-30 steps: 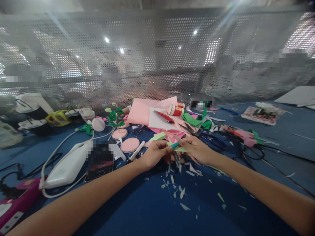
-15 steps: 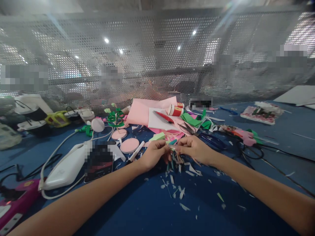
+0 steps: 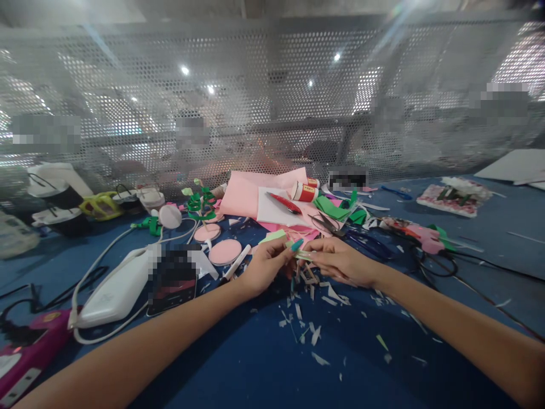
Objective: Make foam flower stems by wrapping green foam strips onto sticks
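Observation:
A small pale green paper strip (image 3: 304,255) stretches between my two hands. My left hand (image 3: 264,268) pinches its left end; a long teal nail shows at the thumb. My right hand (image 3: 344,262) has its thumb and fingers closed on the other end. Just behind the left fingers lies a light green paper piece (image 3: 275,235). Below the hands are thin wooden sticks (image 3: 310,276) and scattered paper scraps (image 3: 315,334). Scissors (image 3: 330,226) lie behind the right hand, partly hidden among papers.
Pink paper (image 3: 242,193), a red-handled cutter (image 3: 281,202) and green paper (image 3: 334,208) lie at the back. To the left are pink discs (image 3: 224,252), a white marker (image 3: 237,263), a phone (image 3: 174,292), a white power bank (image 3: 114,289) and cables. A pink glue gun (image 3: 426,236) lies right.
My right hand has shifted slightly right and turned, its fingers now more extended along the strip. More of the pale green strip shows between the hands. My left thumb has tilted.

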### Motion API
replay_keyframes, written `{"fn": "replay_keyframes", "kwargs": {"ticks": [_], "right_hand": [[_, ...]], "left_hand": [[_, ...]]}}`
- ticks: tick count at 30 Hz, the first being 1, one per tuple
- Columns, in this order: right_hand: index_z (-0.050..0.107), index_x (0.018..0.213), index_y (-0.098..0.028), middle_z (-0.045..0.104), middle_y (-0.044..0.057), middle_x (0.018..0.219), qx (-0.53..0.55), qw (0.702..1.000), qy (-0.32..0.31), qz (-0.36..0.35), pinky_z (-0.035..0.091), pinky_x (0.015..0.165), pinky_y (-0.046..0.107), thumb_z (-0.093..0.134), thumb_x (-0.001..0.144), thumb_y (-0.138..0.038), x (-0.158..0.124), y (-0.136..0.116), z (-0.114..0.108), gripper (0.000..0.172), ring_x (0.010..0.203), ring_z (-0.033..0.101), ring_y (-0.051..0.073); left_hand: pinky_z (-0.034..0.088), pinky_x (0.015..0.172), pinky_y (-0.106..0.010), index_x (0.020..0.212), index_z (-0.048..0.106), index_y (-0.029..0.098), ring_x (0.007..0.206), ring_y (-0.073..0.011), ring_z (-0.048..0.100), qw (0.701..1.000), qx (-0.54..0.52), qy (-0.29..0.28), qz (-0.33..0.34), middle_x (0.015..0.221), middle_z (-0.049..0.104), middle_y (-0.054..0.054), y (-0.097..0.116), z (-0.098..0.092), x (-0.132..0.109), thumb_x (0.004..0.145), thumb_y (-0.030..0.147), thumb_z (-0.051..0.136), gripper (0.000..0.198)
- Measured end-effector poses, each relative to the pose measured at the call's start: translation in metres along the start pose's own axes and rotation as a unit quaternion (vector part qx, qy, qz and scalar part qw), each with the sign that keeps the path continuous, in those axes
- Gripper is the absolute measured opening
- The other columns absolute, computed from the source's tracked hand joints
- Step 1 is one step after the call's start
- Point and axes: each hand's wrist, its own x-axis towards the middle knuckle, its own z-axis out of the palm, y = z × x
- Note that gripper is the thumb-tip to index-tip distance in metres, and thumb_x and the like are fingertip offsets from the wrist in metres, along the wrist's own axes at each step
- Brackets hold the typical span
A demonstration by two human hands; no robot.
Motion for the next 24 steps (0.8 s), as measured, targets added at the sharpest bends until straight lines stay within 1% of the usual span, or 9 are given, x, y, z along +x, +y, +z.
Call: {"fn": "replay_keyframes", "kwargs": {"ticks": [2, 6, 9, 12, 14, 17, 20, 22, 24], "right_hand": [[0.058, 0.083, -0.015, 0.031, -0.012, 0.033, 0.025, 1.000, 0.002, 0.003, 0.014, 0.029, 0.019, 0.047, 0.088, -0.033, 0.000, 0.002, -0.001, 0.022, 0.026, 0.017, 0.004], [0.057, 0.082, -0.014, 0.030, -0.012, 0.033, 0.023, 1.000, 0.011, -0.006, 0.014, 0.028, 0.019, 0.046, 0.088, -0.033, -0.001, 0.002, 0.002, 0.022, 0.025, 0.016, 0.003], [0.055, 0.081, -0.014, 0.031, -0.012, 0.034, -0.007, 1.000, 0.021, -0.018, 0.014, 0.028, 0.020, 0.046, 0.087, -0.035, -0.002, -0.003, 0.006, 0.023, 0.025, 0.019, 0.003], [0.055, 0.086, -0.014, 0.032, -0.012, 0.035, -0.056, 0.998, 0.027, -0.020, 0.017, 0.028, 0.020, 0.045, 0.088, -0.036, -0.003, -0.005, 0.006, 0.024, 0.025, 0.023, 0.004], [0.056, 0.093, -0.014, 0.033, -0.012, 0.034, -0.093, 0.995, 0.028, -0.024, 0.019, 0.029, 0.019, 0.042, 0.089, -0.035, -0.003, -0.002, 0.005, 0.026, 0.025, 0.025, 0.005], [0.057, 0.098, -0.014, 0.037, -0.009, 0.036, -0.153, 0.987, 0.039, -0.040, 0.024, 0.032, 0.018, 0.039, 0.091, -0.034, -0.003, 0.004, 0.003, 0.028, 0.028, 0.031, 0.006], [0.057, 0.098, -0.014, 0.042, -0.007, 0.040, -0.186, 0.981, 0.042, -0.047, 0.028, 0.034, 0.018, 0.038, 0.091, -0.035, -0.002, 0.005, 0.004, 0.029, 0.032, 0.036, 0.007], [0.057, 0.097, -0.014, 0.044, -0.006, 0.042, -0.199, 0.978, 0.037, -0.045, 0.030, 0.034, 0.018, 0.038, 0.091, -0.036, -0.002, 0.004, 0.004, 0.030, 0.033, 0.039, 0.007], [0.059, 0.090, -0.014, 0.046, -0.004, 0.044, -0.221, 0.973, 0.041, -0.047, 0.033, 0.035, 0.018, 0.038, 0.090, -0.037, -0.003, 0.003, 0.002, 0.032, 0.036, 0.043, 0.008]], "left_hand": [[0.042, 0.045, -0.019, 0.068, 0.057, 0.014, 0.045, -0.0072, 0.050, 1.000, -0.006, -0.010, 0.002, 0.057, 0.054, 0.002, 0.000, 0.000, 0.000, 0.078, 0.043, 0.057, 0.031], [0.042, 0.045, -0.019, 0.070, 0.056, 0.015, 0.047, -0.0071, 0.050, 0.999, -0.030, -0.016, 0.003, 0.060, 0.053, 0.002, -0.004, -0.002, 0.002, 0.078, 0.043, 0.057, 0.029], [0.044, 0.046, -0.020, 0.073, 0.056, 0.015, 0.047, -0.0079, 0.051, 0.999, -0.051, -0.013, -0.008, 0.061, 0.054, 0.002, -0.006, -0.002, 0.002, 0.078, 0.044, 0.056, 0.029], [0.045, 0.048, -0.021, 0.074, 0.057, 0.015, 0.048, -0.0082, 0.052, 0.998, -0.060, -0.009, -0.001, 0.061, 0.055, 0.002, -0.008, -0.002, 0.001, 0.077, 0.045, 0.057, 0.030], [0.046, 0.051, -0.021, 0.079, 0.058, 0.015, 0.050, -0.0086, 0.054, 0.998, -0.056, 0.008, 0.006, 0.061, 0.056, 0.002, -0.008, -0.002, 0.001, 0.072, 0.041, 0.065, 0.027], [0.047, 0.052, -0.022, 0.083, 0.061, 0.015, 0.051, -0.0097, 0.055, 0.998, -0.043, 0.056, 0.003, 0.059, 0.058, 0.002, -0.009, -0.002, 0.003, 0.064, 0.033, 0.073, 0.029], [0.047, 0.050, -0.022, 0.072, 0.065, 0.014, 0.051, -0.0107, 0.055, 0.994, -0.036, 0.100, 0.013, 0.058, 0.060, 0.000, -0.010, -0.001, 0.004, 0.061, 0.031, 0.073, 0.022], [0.048, 0.051, -0.022, 0.066, 0.067, 0.014, 0.054, -0.0109, 0.056, 0.991, -0.032, 0.124, 0.027, 0.061, 0.062, -0.001, -0.010, -0.001, 0.005, 0.060, 0.030, 0.074, 0.019], [0.049, 0.054, -0.022, 0.066, 0.068, 0.013, 0.057, -0.0108, 0.057, 0.988, -0.023, 0.149, 0.040, 0.065, 0.064, -0.002, -0.009, -0.001, 0.006, 0.060, 0.028, 0.074, 0.016]]}}
